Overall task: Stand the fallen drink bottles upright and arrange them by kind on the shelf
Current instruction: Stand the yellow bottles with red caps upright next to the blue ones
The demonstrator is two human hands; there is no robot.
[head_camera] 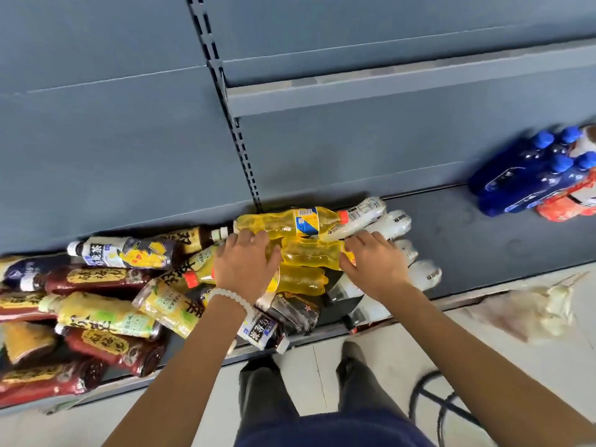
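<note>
A heap of fallen drink bottles lies on the low grey shelf (483, 246). In the middle are yellow bottles: one (290, 221) at the back with a blue and yellow label, one (309, 254) between my hands, another (300, 282) below it. My left hand (245, 266) grips the left end of the middle yellow bottle. My right hand (371, 262) holds its right end near the orange cap. White bottles (396, 225) lie to the right of my hands. Dark red bottles (96, 279) and yellow-green tea bottles (103, 314) lie at the left.
Blue-capped blue bottles (522, 175) stand upright at the far right of the shelf, with orange-red bottles (571, 204) beside them. An upper shelf (387, 88) juts out above. A crumpled plastic bag (541, 314) and a dark cable (432, 401) lie on the floor by my feet.
</note>
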